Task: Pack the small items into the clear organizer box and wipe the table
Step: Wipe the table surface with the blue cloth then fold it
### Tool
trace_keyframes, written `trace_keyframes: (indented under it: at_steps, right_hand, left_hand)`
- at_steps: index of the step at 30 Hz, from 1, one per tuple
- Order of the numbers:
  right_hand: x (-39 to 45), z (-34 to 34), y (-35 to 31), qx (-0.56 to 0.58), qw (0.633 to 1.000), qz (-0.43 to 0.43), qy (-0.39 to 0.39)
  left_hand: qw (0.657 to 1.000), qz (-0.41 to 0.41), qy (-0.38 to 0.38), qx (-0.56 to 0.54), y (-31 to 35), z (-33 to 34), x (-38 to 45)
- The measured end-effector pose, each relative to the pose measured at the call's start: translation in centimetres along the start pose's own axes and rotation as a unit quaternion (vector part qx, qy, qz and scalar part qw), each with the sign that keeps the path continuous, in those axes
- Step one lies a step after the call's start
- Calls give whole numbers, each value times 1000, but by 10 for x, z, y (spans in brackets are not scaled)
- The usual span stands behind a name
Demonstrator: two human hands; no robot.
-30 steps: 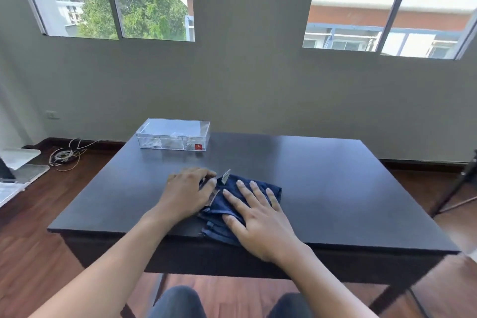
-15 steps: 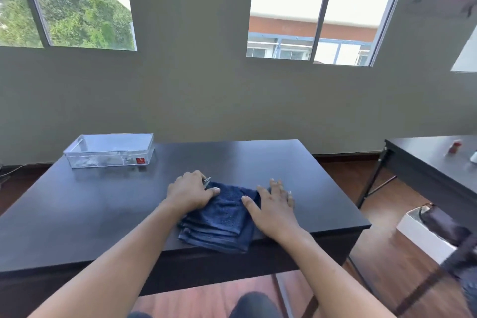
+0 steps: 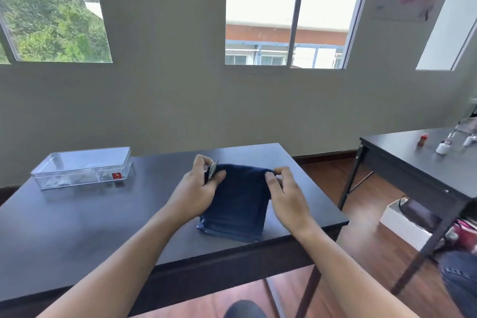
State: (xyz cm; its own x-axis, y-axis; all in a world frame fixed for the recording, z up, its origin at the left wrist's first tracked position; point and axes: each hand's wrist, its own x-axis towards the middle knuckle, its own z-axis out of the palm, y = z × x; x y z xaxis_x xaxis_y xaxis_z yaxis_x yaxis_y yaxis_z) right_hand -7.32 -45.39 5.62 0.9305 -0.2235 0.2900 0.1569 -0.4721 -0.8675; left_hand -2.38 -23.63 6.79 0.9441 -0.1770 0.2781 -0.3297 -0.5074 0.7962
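Note:
A folded dark blue cloth (image 3: 236, 204) hangs a little above the dark table (image 3: 90, 219), held up by its top corners. My left hand (image 3: 198, 188) pinches the left corner, where a small grey tag shows between the fingers. My right hand (image 3: 286, 193) pinches the right corner. The cloth's lower edge rests near the table's front right. The clear organizer box (image 3: 82, 166) with a red label stands closed at the table's far left, with small items faintly visible inside.
A second dark table (image 3: 413, 162) stands to the right with several small bottles (image 3: 442, 148) on it. A white box (image 3: 405, 224) sits on the wood floor beneath it. The wall with windows is behind the table.
Both hands went from lying flat on the cloth to pinching its top corners and lifting it. The view has swung right, shifting the box toward the left.

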Motion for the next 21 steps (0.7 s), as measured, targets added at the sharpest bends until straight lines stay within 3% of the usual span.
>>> trace_keyframes:
  at_steps: [10,16,21]
  right_hand:
    - [47,-83,30,-60,992,18,111]
    - [85,-110,57,-150,984,48,80]
    - [103,-104,86,-229,971,59,35]
  left_hand:
    - [994,-27,-54,-92,63,87,22]
    - [986,-100,-53,-125,60,136,45]
    - [995,-82,-47,-7,48,157,50]
